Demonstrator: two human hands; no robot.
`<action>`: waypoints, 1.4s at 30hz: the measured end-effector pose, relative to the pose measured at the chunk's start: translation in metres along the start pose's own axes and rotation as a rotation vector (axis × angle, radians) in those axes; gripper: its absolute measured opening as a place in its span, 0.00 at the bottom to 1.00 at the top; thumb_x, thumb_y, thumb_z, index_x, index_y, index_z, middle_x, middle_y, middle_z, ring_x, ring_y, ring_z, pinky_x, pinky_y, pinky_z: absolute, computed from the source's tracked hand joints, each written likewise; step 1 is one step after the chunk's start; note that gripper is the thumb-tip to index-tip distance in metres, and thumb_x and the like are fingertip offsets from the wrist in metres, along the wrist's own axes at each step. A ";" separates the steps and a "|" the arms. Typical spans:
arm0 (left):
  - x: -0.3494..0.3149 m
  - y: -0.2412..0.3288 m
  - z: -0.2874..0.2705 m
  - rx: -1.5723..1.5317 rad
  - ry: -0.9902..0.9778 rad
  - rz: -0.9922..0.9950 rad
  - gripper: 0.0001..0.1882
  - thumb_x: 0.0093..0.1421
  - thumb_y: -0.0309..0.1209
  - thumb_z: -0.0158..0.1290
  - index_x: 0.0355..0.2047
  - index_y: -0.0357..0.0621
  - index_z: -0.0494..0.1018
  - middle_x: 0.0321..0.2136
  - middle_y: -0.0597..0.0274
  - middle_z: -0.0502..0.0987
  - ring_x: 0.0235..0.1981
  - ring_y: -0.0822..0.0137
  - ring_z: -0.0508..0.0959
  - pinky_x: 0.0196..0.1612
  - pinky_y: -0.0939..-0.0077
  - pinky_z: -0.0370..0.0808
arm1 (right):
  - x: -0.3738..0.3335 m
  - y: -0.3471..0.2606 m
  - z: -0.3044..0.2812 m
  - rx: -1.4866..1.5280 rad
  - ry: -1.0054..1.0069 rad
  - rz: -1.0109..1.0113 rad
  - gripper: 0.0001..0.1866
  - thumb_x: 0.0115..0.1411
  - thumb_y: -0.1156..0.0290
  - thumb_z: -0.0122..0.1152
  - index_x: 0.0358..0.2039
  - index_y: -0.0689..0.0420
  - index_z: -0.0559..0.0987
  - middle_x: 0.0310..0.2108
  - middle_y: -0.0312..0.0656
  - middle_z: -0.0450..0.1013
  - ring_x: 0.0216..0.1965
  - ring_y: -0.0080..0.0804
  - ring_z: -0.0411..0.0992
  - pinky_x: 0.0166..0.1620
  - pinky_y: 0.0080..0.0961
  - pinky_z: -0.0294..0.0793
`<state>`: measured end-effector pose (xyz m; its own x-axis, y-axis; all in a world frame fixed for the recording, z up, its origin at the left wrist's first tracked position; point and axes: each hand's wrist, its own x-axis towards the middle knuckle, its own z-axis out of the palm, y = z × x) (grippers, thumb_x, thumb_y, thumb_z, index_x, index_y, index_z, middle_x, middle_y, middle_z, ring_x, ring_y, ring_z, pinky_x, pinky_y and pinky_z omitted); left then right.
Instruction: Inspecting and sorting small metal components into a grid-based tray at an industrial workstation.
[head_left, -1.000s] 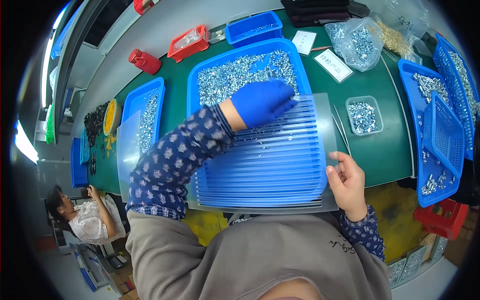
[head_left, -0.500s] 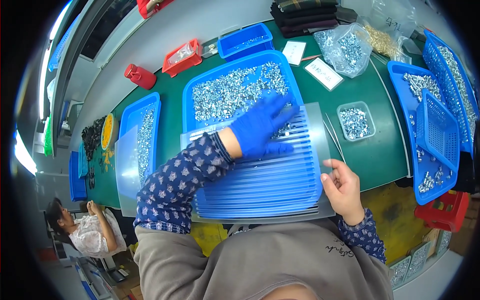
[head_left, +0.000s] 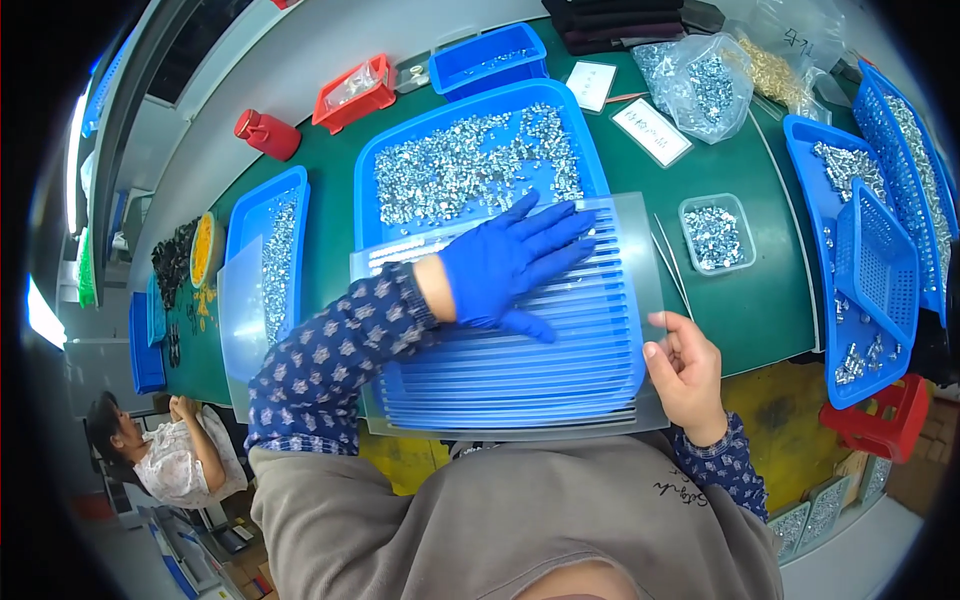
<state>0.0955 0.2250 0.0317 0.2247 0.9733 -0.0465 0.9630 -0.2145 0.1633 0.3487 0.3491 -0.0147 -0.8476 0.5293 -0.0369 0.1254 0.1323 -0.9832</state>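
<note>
My left hand (head_left: 515,262), in a blue glove, lies with fingers spread over the far part of a clear ridged plastic panel (head_left: 520,385). My right hand (head_left: 688,378) is bare and pinches the panel's right edge between thumb and curled fingers. The panel rests over the near part of a large blue tray (head_left: 362,200). Small silvery metal pieces (head_left: 440,165) lie scattered in that tray beyond the glove. A few pieces show by the gloved fingertips. Tweezers (head_left: 672,265) lie just right of the panel.
A clear tub (head_left: 715,237) of metal pieces stands to the right, with blue baskets (head_left: 878,270) further over. A narrower blue tray (head_left: 240,215) with a clear sheet is on the left. Red flask (head_left: 268,135), red bin (head_left: 355,95) and bagged pieces (head_left: 712,90) stand behind. A co-worker (head_left: 185,455) sits at left.
My gloved left hand has moved slightly left and flattened, its fingers spreading over the ridges. Fewer loose pieces show on the panel. My right hand stays at the edge; the view has shifted slightly.
</note>
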 end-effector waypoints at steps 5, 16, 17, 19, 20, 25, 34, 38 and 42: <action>-0.013 -0.020 -0.001 0.049 0.000 -0.025 0.49 0.52 0.65 0.43 0.63 0.41 0.49 0.64 0.45 0.48 0.65 0.47 0.49 0.64 0.47 0.41 | 0.000 -0.001 -0.001 -0.034 -0.001 -0.017 0.15 0.56 0.75 0.58 0.43 0.68 0.70 0.15 0.34 0.67 0.16 0.13 0.64 0.21 0.12 0.63; -0.017 0.004 -0.004 -0.032 -0.092 0.082 0.53 0.48 0.66 0.46 0.63 0.40 0.49 0.64 0.45 0.48 0.64 0.45 0.49 0.63 0.46 0.45 | 0.000 -0.002 -0.002 -0.046 -0.003 -0.045 0.15 0.56 0.76 0.58 0.43 0.68 0.70 0.16 0.34 0.67 0.16 0.13 0.63 0.21 0.12 0.63; -0.013 0.001 -0.005 -0.043 -0.040 0.041 0.53 0.48 0.66 0.46 0.63 0.40 0.49 0.63 0.44 0.48 0.64 0.44 0.49 0.63 0.46 0.45 | 0.000 -0.002 -0.001 -0.045 -0.007 -0.041 0.15 0.56 0.76 0.58 0.43 0.68 0.70 0.16 0.34 0.67 0.16 0.13 0.63 0.21 0.12 0.63; 0.001 -0.006 0.000 -0.054 0.051 -0.001 0.52 0.48 0.66 0.47 0.63 0.40 0.49 0.63 0.42 0.47 0.64 0.43 0.49 0.63 0.45 0.45 | 0.000 -0.002 -0.002 -0.024 0.002 -0.023 0.15 0.55 0.76 0.58 0.43 0.67 0.70 0.16 0.34 0.68 0.17 0.13 0.64 0.21 0.12 0.63; 0.005 -0.003 0.002 -0.057 0.054 -0.005 0.52 0.48 0.66 0.47 0.63 0.40 0.49 0.63 0.42 0.47 0.64 0.43 0.49 0.63 0.45 0.45 | 0.000 -0.001 -0.002 -0.027 -0.002 -0.023 0.15 0.55 0.76 0.58 0.43 0.67 0.70 0.16 0.34 0.68 0.17 0.13 0.64 0.21 0.12 0.63; -0.006 0.015 0.000 -0.094 -0.075 0.107 0.53 0.47 0.66 0.46 0.63 0.41 0.48 0.64 0.44 0.47 0.64 0.44 0.49 0.63 0.47 0.45 | -0.001 0.003 -0.001 0.002 -0.005 -0.017 0.15 0.55 0.77 0.58 0.43 0.67 0.70 0.17 0.34 0.68 0.16 0.13 0.63 0.21 0.12 0.62; -0.023 0.023 0.003 -0.183 -0.074 0.132 0.52 0.48 0.65 0.46 0.63 0.43 0.49 0.64 0.47 0.46 0.65 0.46 0.48 0.64 0.48 0.44 | -0.001 0.003 -0.002 -0.043 0.005 -0.015 0.15 0.55 0.77 0.58 0.43 0.67 0.71 0.17 0.32 0.68 0.16 0.10 0.61 0.20 0.11 0.60; -0.033 0.041 0.009 -0.274 -0.111 0.251 0.51 0.48 0.64 0.47 0.63 0.43 0.49 0.64 0.46 0.48 0.65 0.47 0.48 0.64 0.48 0.43 | -0.001 0.003 0.001 -0.041 -0.001 0.001 0.15 0.55 0.77 0.58 0.43 0.67 0.71 0.17 0.31 0.67 0.16 0.10 0.60 0.21 0.10 0.59; -0.041 0.031 0.002 -0.214 -0.038 0.056 0.51 0.47 0.64 0.48 0.63 0.43 0.51 0.64 0.48 0.47 0.65 0.48 0.48 0.64 0.48 0.42 | -0.004 0.006 0.000 0.004 0.015 0.037 0.15 0.56 0.77 0.57 0.44 0.67 0.70 0.18 0.30 0.67 0.17 0.09 0.58 0.21 0.09 0.58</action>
<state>0.1168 0.1786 0.0362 0.2863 0.9557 -0.0678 0.8963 -0.2421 0.3716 0.3531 0.3475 -0.0207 -0.8344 0.5465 -0.0709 0.1547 0.1087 -0.9820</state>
